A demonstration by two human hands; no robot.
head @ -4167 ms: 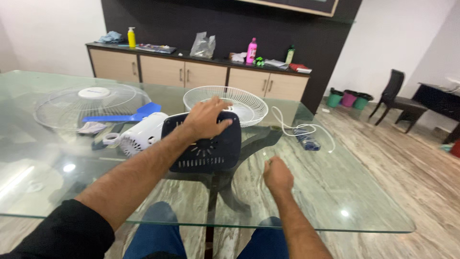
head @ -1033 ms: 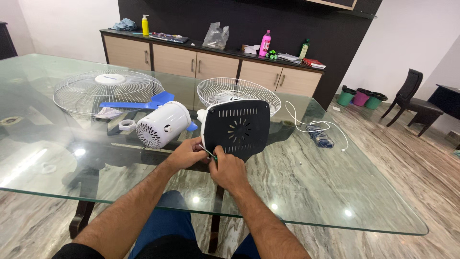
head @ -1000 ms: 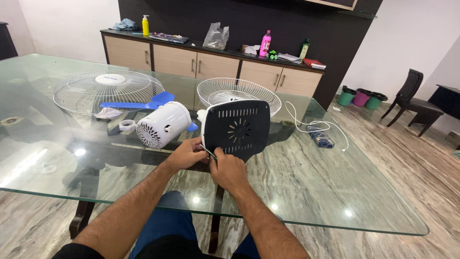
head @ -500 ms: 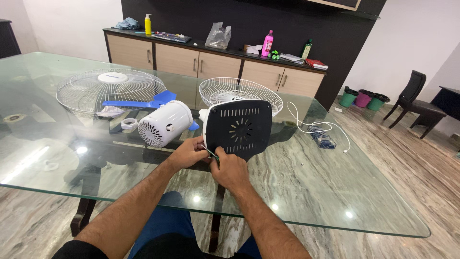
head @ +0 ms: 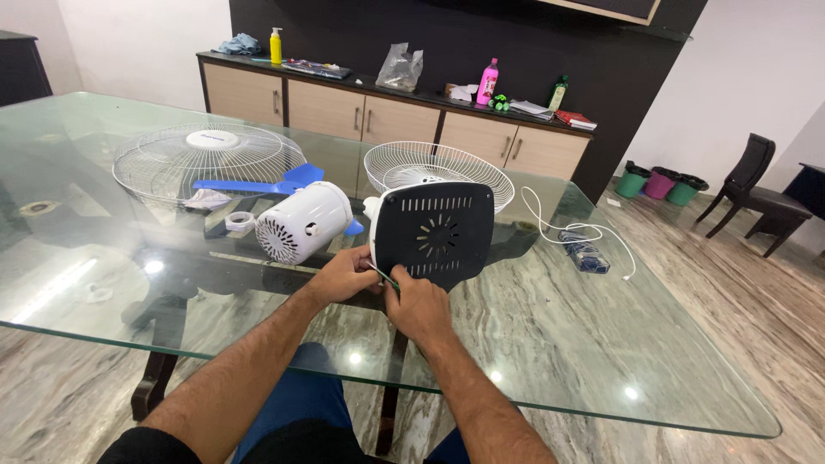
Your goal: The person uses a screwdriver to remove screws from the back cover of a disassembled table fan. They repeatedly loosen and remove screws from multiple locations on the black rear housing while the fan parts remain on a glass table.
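Both hands meet at the lower left edge of a dark fan base [head: 436, 234], which stands tilted up on its edge on the glass tabletop [head: 601, 344], its slotted underside facing the camera. The left hand [head: 344, 275] is curled around the lower left corner of the base and steadies it. The right hand [head: 418, 305] is closed around a thin tool [head: 384, 277], which looks like a screwdriver with a green shaft; its tip points up and left toward the base's edge, between the two hands. Whether the tip touches the base cannot be told. Just left of the base lies a white motor housing [head: 302, 222] on its side, its vented end toward the camera, with a blue part showing at its far end. Behind the base sits a white wire fan guard [head: 438, 167], partly hidden by it. Farther left lies a second, larger wire guard [head: 209, 161] with a white centre cap, and a blue fan blade [head: 258, 182] rests over its near rim. A roll of tape [head: 239, 222] lies near the housing. To the right of the base, well apart, a white cable [head: 574, 230] loops across the glass beside a small dark packet [head: 587, 255]. A cabinet [head: 387, 120] with bottles stands against the far wall.
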